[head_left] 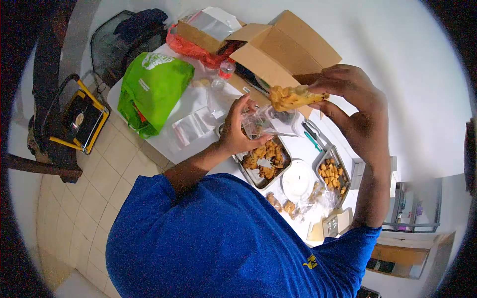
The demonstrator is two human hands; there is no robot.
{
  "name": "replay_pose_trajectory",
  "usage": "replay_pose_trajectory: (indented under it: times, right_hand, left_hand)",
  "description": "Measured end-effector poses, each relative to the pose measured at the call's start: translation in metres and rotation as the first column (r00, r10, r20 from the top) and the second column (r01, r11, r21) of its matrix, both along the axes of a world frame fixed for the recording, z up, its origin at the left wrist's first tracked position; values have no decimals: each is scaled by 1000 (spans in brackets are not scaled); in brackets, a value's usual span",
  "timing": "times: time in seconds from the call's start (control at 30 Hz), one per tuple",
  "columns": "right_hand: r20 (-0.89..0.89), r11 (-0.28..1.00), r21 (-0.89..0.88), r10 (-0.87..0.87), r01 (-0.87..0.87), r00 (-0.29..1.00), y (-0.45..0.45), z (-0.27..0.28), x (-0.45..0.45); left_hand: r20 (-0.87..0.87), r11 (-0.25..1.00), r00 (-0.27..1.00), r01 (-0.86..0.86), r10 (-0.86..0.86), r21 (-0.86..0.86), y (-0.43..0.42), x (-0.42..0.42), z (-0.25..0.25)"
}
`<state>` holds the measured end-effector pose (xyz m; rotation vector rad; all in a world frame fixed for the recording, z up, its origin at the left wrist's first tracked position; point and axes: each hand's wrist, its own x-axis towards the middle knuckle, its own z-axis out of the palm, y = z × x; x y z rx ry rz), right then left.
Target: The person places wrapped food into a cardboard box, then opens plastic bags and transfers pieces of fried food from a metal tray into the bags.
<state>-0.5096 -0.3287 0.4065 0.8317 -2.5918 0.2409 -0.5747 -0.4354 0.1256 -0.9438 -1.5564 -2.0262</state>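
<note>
Raised at the right, my right hand (pixel 360 97) pinches a golden-brown piece of fried chicken (pixel 290 98) between thumb and fingers. My left hand (pixel 236 128) is closed around a clear plastic bag (pixel 256 124), just left of and below the chicken. The bag's mouth faces the chicken, but I cannot tell how wide it gapes. Under my left hand lies a metal tray (pixel 261 187) of browned fried pieces, partly hidden by the hand and bag. Another metal tray (pixel 342 158) to the right holds several small golden chunks.
A white round lid or plate (pixel 298 180) sits between the trays, near bagged fried pieces (pixel 290 207). Green-handled scissors or tongs (pixel 313 141) lie beyond. Flat clear bags (pixel 195 126), a green bag (pixel 154 92) and an open cardboard box (pixel 278 49) are on the white table.
</note>
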Motion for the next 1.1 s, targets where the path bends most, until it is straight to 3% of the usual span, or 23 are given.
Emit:
replay_pose_trajectory:
  times: [0.13, 0.33, 0.43, 0.63, 0.77, 1.03, 1.1]
  right_hand:
    - [-87, 998, 60, 29, -24, 996, -6, 2, 6]
    - [21, 991, -37, -130, 130, 991, -19, 2, 19]
    - [-22, 991, -28, -129, 128, 991, -15, -3, 14]
    - [33, 968, 38, -250, 249, 968, -19, -11, 14]
    - [182, 950, -52, -295, 309, 938, -20, -10, 14]
    - [60, 959, -56, -276, 279, 959, -12, -11, 12]
    - [141, 950, -4, -308, 311, 941, -16, -5, 15]
  left_hand:
    - [-6, 999, 1000, -30, 30, -39, -2, 0, 3]
    - [9, 997, 998, -62, 63, -49, -3, 2, 11]
    - [27, 996, 997, -67, 69, -57, -5, 3, 14]
    - [80, 998, 997, -15, 20, -61, -7, 4, 13]
    - [115, 998, 993, 4, 3, -60, -8, 4, 9]
    - [112, 997, 993, -39, 31, 68, -2, -2, 3]
    - [123, 996, 992, -46, 37, 70, -1, -2, 3]
